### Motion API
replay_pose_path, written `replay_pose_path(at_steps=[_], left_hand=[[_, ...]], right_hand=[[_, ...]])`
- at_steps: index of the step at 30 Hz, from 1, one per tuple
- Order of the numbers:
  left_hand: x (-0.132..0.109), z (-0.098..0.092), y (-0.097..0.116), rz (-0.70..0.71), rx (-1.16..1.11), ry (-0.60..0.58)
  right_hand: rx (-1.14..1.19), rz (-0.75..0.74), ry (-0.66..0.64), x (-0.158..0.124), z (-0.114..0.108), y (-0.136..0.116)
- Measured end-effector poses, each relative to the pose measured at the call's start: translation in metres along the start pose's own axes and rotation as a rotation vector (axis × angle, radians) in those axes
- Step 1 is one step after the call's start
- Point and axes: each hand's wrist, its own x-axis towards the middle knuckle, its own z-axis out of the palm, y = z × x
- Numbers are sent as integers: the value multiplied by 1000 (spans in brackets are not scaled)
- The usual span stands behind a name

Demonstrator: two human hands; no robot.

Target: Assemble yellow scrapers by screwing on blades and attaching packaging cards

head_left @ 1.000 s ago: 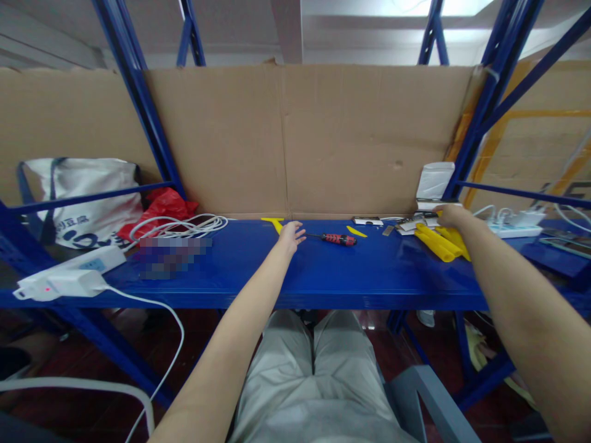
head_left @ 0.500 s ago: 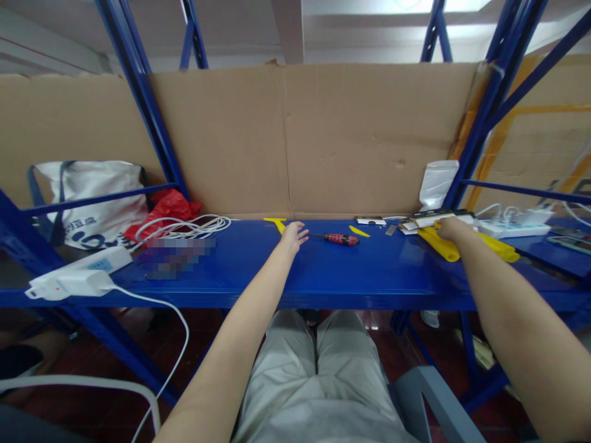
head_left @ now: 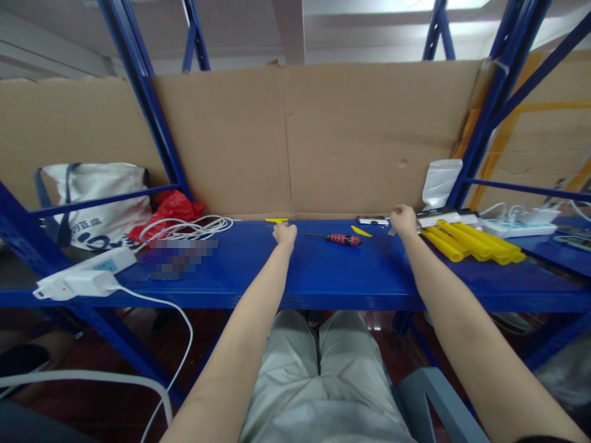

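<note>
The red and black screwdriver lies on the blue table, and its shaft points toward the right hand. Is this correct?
Not quite: the head view shows the screwdriver on the blue table, but its shaft points toward the left hand.

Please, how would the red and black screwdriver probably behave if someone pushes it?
The screwdriver may roll or slide, since it lies on the smooth, shiny blue table. Its thin, straight shaft suggests stiffness; the much thicker handle is probably the heavier end.
</note>
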Motion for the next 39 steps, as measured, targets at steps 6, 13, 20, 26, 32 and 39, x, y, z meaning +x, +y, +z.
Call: replay_pose_path(at_steps=[6, 13, 20, 26, 32, 39], left_hand=[[2, -8, -8, 79, 387, 35], [-4, -10, -7, 141, 394, -61], [-26, -8, 11, 335, 1101, -215], [-26, -4, 8, 445, 1269, -323], [-23, 0, 6, 488, 1264, -396], [-36, 1, 14, 498, 1199, -488]], right_hand=[[46, -161, -101, -10, 12, 14], [18, -106, -133, -10, 8, 16], [21, -149, -143, -9, 16, 19], [-9, -128, -169, -10, 16, 19], [-39, -106, -181, -13, 12, 14], [-93, 36, -100, -12, 3, 21]])
